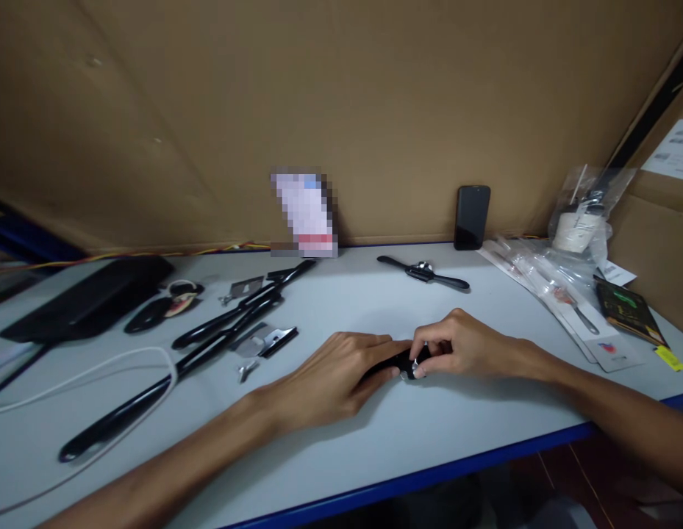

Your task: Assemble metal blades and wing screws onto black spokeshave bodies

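My left hand (341, 375) is closed around a black spokeshave body (393, 360) low over the table, hiding most of it. At the tool's middle, my right hand (462, 349) pinches a small silver screw (415, 365) between thumb and fingertips. Beyond them lies another black spokeshave (423, 274) with a silver part at its centre. To the left are several black spokeshave bodies (225, 345), partly overlapping. Beside these sit a metal blade plate with a dark cap (272, 342) and a small silver thumbscrew (245, 369).
A dark phone (472, 218) leans on the cardboard wall (374, 110). Clear-wrapped card packages (573, 323), a black packet (628, 312) and a bagged white cup (578, 229) stand right. A white cable (167, 360) crosses the left, near a black mouse-like object (148, 314).
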Action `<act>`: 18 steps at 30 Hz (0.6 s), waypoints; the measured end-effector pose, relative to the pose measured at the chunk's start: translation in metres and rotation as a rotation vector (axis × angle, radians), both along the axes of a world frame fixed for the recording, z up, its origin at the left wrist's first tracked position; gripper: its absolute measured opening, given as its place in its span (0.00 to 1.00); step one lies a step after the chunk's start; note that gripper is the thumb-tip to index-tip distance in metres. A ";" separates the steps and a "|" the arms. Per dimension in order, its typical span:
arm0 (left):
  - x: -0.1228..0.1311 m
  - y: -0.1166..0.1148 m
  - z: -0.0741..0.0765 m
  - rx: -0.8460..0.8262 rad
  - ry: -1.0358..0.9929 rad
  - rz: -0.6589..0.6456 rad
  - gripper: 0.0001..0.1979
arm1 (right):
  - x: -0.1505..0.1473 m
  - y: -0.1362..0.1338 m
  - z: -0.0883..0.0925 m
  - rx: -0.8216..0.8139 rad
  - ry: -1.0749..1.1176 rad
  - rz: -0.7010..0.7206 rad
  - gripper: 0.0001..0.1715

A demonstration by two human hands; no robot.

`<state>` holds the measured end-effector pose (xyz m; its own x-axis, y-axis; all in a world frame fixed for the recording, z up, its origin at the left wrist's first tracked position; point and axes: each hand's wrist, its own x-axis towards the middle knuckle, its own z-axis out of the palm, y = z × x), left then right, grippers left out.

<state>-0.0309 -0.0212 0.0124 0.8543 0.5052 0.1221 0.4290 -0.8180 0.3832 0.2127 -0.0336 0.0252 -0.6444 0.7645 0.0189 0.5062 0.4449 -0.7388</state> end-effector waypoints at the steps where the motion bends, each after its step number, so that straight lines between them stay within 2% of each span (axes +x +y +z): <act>1: 0.000 0.000 0.000 -0.005 0.000 0.002 0.16 | -0.001 -0.001 0.000 0.027 -0.018 -0.003 0.06; 10: -0.001 0.001 -0.001 -0.054 -0.023 0.006 0.11 | -0.006 -0.010 0.003 0.204 -0.238 0.025 0.08; 15: -0.002 0.004 -0.007 -0.059 -0.058 0.000 0.13 | -0.003 -0.011 0.016 0.190 -0.359 0.011 0.23; 18: -0.002 0.005 -0.010 -0.100 -0.115 0.015 0.14 | -0.002 -0.011 0.018 0.222 -0.421 0.008 0.24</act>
